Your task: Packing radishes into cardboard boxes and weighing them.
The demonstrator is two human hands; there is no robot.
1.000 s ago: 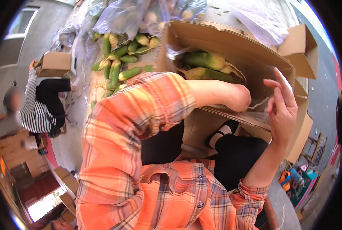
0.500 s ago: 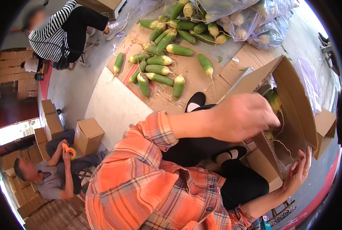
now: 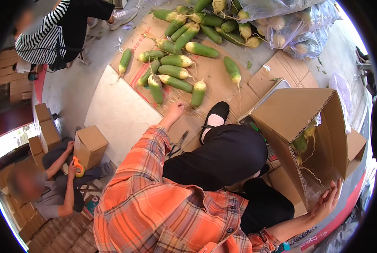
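Over the cardboard sheet (image 3: pixel 135 63), my left hand (image 3: pixel 176 110) is close to the near green radishes. Its fingers look curled together; whatever they hold, if anything, is too small to make out. One green radish (image 3: pixel 198 95) lies just to its right, another radish (image 3: pixel 155 89) beyond it to the left. My right hand (image 3: pixel 328 197) rests at the near rim of a tilted carton (image 3: pixel 294 110), with fingers stretched out. Inside that carton are green radishes (image 3: pixel 300 144) with long roots, partly hidden by its wall.
Pliers-like cutters (image 3: pixel 178 142) lie beside my leg. More radishes (image 3: pixel 214 20) are heaped at the back, next to clear bags (image 3: pixel 283 25) of radishes. On the left a person (image 3: pixel 55 185) holds an orange tape dispenser (image 3: pixel 78 167) near a closed carton (image 3: pixel 90 145). Another person in stripes sits farther back.
My left hand has moved from above the carton, left across my lap, to the laid-out radishes. My right hand stays by the carton. The seated person's hand now touches the closed carton.
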